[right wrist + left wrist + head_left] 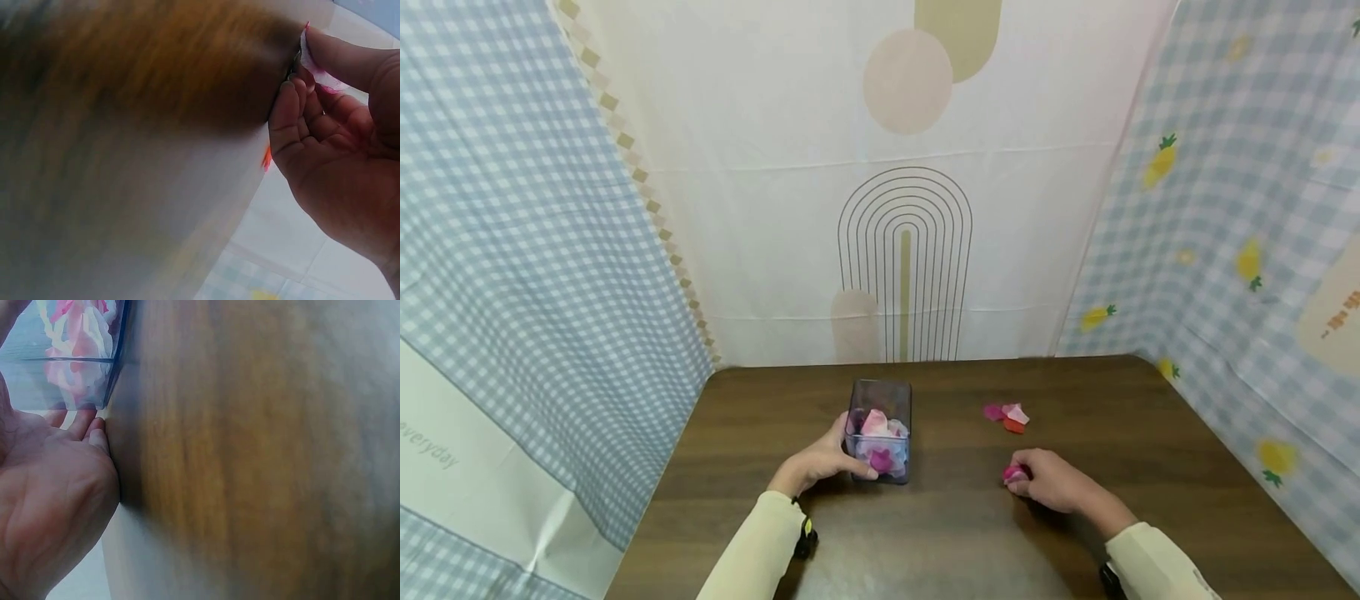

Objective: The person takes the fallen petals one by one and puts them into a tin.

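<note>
On the table stands a clear, bluish plastic box [882,390] with pink, white and pale artificial petals [880,425] inside. My left hand [822,460] grips it from the left, thumb across the near side. In the left wrist view the fingers of the left hand [56,481] reach along the box wall [25,384], partly hidden. To the right, low over the table, my right hand [1054,481] pinches a pink petal [1015,474]. Thumb and fingers of the right hand [337,144] hold this pink-edged, whitish petal [320,76] in the right wrist view.
Beyond the right hand lie a few loose petals: a magenta petal [993,412], a pale pink petal [1017,413] and a red-orange petal [1013,426]. The brown wooden table [940,533] ends at a hanging white cloth [760,250], with checked cloths [1210,275] on both sides.
</note>
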`<state>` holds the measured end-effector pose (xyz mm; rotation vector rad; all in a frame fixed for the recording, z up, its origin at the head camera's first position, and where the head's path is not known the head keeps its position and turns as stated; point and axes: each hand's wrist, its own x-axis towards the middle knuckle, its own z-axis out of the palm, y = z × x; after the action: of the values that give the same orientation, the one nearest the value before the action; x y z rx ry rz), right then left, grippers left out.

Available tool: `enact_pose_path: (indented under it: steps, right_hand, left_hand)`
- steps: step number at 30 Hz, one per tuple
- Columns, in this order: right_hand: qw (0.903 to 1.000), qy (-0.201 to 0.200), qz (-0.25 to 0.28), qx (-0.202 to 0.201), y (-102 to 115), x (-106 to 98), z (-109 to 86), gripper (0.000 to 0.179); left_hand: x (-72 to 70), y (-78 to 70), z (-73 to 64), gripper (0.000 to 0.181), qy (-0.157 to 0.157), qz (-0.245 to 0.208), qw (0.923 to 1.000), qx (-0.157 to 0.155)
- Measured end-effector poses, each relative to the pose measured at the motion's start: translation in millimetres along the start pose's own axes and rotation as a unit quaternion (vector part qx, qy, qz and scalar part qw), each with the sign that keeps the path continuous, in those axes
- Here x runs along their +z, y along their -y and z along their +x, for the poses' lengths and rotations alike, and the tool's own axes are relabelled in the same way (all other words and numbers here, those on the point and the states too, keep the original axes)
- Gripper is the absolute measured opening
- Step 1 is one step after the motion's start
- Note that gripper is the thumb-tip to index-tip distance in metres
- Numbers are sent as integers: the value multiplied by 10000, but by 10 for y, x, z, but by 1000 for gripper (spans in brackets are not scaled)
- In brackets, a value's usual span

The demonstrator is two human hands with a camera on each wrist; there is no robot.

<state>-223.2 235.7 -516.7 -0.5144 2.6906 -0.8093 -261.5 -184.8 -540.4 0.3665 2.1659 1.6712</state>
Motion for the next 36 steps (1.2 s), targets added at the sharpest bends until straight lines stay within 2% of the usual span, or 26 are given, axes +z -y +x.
enact_pose_path:
  steps: [11, 13, 16, 20, 24, 28, 32, 36]
  right_hand:
    - [9998, -83, -116, -144, 31, 12, -24, 16]
    - [9993, -261, -134, -213, 61, -4, -4, 16]
    - [9952, -815, -311, -452, 150, -32, 48, 15]
    - [9784, -1715, -681, -931, 407, -107, 100, 19]
    - [9604, -2295, -668, -1433, 796, -205, 154, 22]
    - [9445, -2646, -495, -1880, 1121, -251, 269, 15]
    - [9296, -2900, -534, -2211, 1335, -205, 404, 12]
    - [9227, -2966, -428, -2424, 1453, -129, 474, 11]
  left_hand:
    - [32, -43, 15, 115, -99, 149, 9998, -7]
    - [31, -46, 10, 116, -101, 170, 9998, -19]
    - [30, -44, -14, 118, -100, 180, 9998, -19]
    - [41, -47, -25, 118, -114, 155, 9998, -13]
    - [33, -69, 2, 116, -90, 177, 9998, -38]
    - [18, -82, 29, 113, -56, 254, 9996, -66]
    - [21, -61, 17, 113, -85, 253, 9996, -105]
    - [39, -42, -8, 115, -139, 251, 9995, -127]
